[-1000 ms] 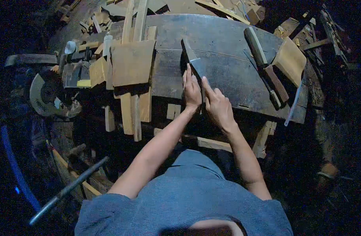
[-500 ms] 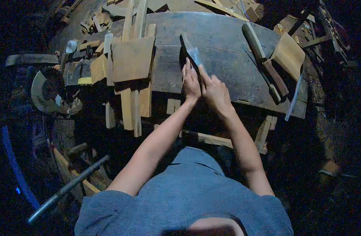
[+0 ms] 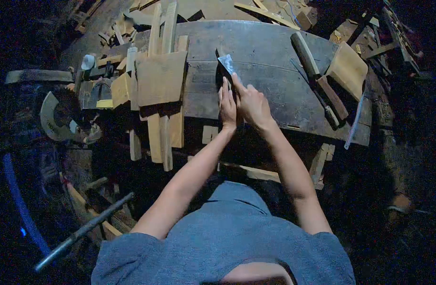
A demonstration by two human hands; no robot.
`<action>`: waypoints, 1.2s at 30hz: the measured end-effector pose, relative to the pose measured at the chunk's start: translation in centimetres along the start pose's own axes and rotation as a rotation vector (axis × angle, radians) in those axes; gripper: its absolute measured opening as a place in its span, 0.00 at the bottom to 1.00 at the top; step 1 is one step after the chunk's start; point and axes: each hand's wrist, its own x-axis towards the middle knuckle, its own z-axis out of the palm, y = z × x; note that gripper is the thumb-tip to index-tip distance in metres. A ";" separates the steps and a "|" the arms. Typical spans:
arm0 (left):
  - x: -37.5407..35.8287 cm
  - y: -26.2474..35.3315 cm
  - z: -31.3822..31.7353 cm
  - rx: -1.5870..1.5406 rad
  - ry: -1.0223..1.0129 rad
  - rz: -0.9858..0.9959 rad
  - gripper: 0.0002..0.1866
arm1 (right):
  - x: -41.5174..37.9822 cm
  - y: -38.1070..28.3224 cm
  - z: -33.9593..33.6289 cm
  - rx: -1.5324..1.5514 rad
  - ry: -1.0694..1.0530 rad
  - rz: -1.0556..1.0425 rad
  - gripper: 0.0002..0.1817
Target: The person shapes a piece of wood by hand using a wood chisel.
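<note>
My right hand is closed round the lower end of a flat shiny metal blade, index finger stretched along it. The blade tilts away to the upper left over a narrow dark piece on the workbench. Beside it, my left hand lies with its fingers straight, pointing forward along the dark piece and close against the right hand. Both hands are near the front edge of the bench; the fingers hide most of the blade's lower part.
Left on the bench, a wooden board lies across long wooden strips. To the right are a long tool with a brown handle, a curved wooden piece and a thin metal strip. A metal pipe slants at lower left.
My right hand and the blade have shifted left, and the blade now covers more of the dark piece. My left hand has barely moved; the view has tilted slightly.
</note>
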 end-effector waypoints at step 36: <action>0.3 -1.7 0.7 0.102 0.044 -0.060 0.27 | -0.3 -2.2 -2.5 -0.144 -0.116 0.051 0.29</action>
